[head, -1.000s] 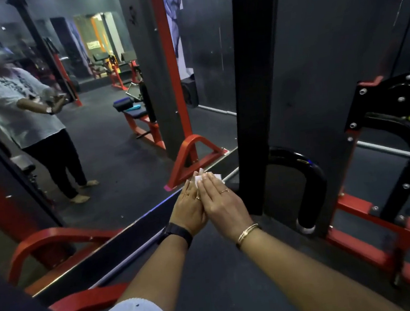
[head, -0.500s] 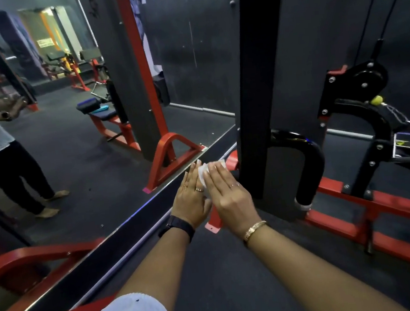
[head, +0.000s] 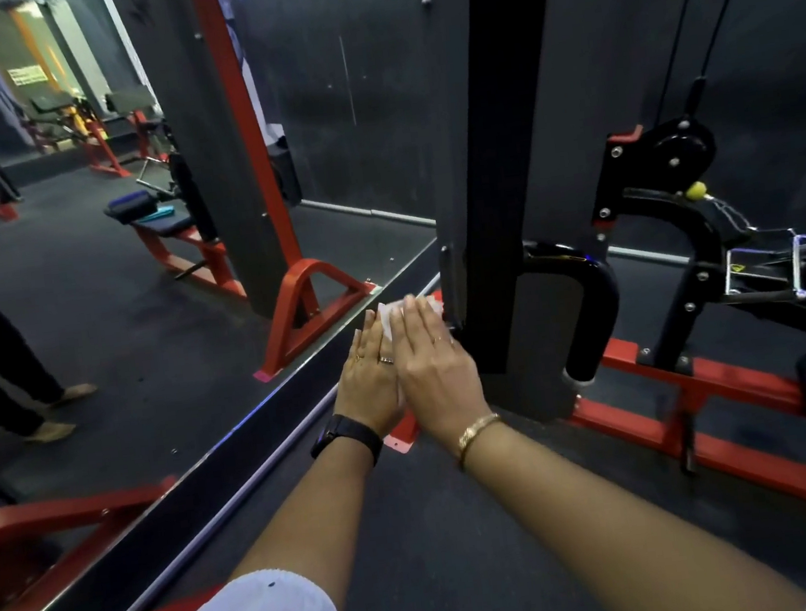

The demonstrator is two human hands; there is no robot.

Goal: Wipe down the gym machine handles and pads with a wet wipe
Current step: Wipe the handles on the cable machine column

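Both arms are reaching forward, nearly straight, with the forearms bare. The left hand [head: 366, 377] and right hand [head: 435, 364] are touching side by side, backs turned up toward the camera. The fingers are lying straight, close together and pointing away from the body, the right hand slightly overlapping the left. They are pressing a white wipe [head: 388, 313] between them, its edge showing at the fingertips.

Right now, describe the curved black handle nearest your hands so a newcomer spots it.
Find the tall black upright column mid-frame. Right of its base, a glossy black hooped handle arcs out and bends down above the red base frame. Unlike the black pulley arm further right, it carries no yellow knob and ends in a pale cap.
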